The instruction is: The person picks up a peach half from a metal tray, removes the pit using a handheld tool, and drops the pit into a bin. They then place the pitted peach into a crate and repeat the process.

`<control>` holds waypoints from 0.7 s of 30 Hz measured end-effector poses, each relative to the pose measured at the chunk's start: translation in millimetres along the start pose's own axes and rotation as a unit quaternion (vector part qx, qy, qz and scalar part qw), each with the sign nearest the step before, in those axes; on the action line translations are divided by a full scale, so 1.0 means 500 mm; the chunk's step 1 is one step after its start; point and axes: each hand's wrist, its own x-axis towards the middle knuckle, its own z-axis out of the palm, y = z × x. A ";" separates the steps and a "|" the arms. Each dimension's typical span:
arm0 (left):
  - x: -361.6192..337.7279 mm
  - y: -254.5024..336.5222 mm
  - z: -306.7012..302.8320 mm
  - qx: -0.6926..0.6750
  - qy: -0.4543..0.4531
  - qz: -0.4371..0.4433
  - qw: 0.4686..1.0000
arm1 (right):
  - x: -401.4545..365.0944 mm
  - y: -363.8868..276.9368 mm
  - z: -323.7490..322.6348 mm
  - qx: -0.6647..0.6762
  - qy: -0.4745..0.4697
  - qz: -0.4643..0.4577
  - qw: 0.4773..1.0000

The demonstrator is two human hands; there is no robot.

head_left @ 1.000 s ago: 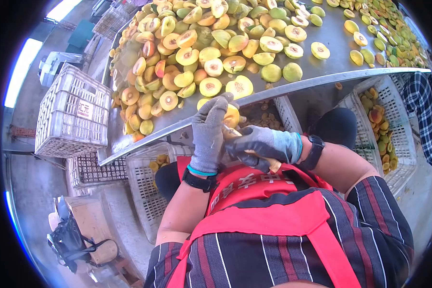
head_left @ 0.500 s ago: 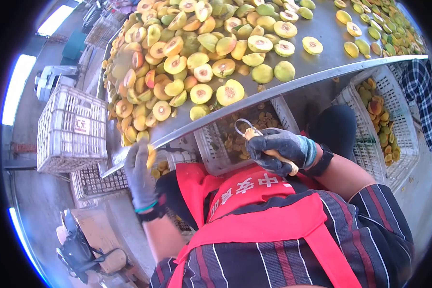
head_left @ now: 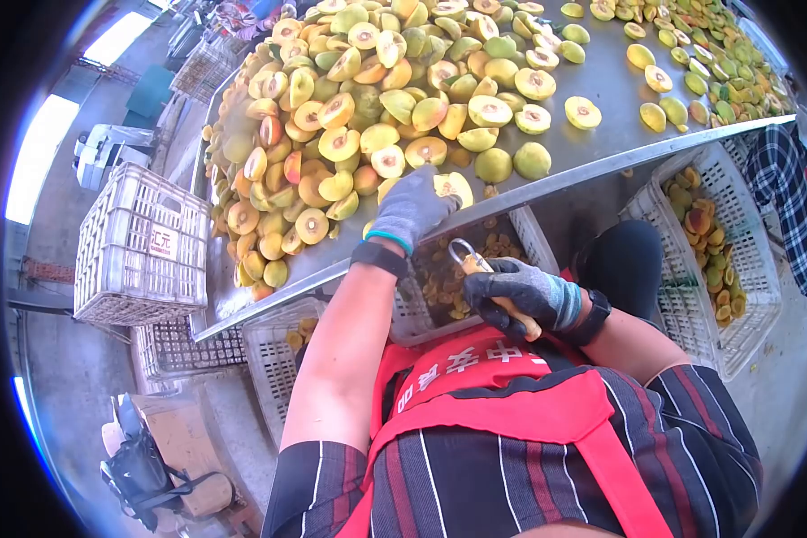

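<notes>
My left hand (head_left: 412, 211), in a grey glove, reaches over the metal table's near edge. Its fingers close on a halved yellow peach (head_left: 455, 188) with the cut face up; the fingertips are partly hidden. In my right hand (head_left: 520, 296), in a grey and black glove, is a pitting tool (head_left: 472, 261) with a wooden handle and a curved metal loop. The loop points up and to the left, with no fruit on it. A large heap of peach halves (head_left: 332, 117) lies just beyond my left hand.
Under the table edge (head_left: 547, 191) stands a crate (head_left: 534, 235) of peach pieces. Another crate (head_left: 258, 345) stands lower left, and a crate of halves (head_left: 753, 229) at right. A white crate (head_left: 139, 247) stands left. Another person's plaid sleeve (head_left: 787, 206) shows far right.
My left hand has moved from the table's left corner, where it held a yellow peach piece, to a half on the table. That piece is no longer in it. My right hand keeps the tool.
</notes>
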 end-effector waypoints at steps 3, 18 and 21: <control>-0.010 0.002 -0.006 -0.070 0.096 0.054 0.991 | -0.002 -0.023 0.002 -0.007 0.047 -0.039 0.998; -0.218 0.012 -0.001 -0.753 -0.024 0.009 0.657 | 0.013 -0.028 0.047 -0.179 0.163 -0.128 0.962; -0.211 0.009 0.011 -0.646 0.113 0.068 0.752 | 0.025 -0.018 0.048 -0.255 0.173 -0.171 0.936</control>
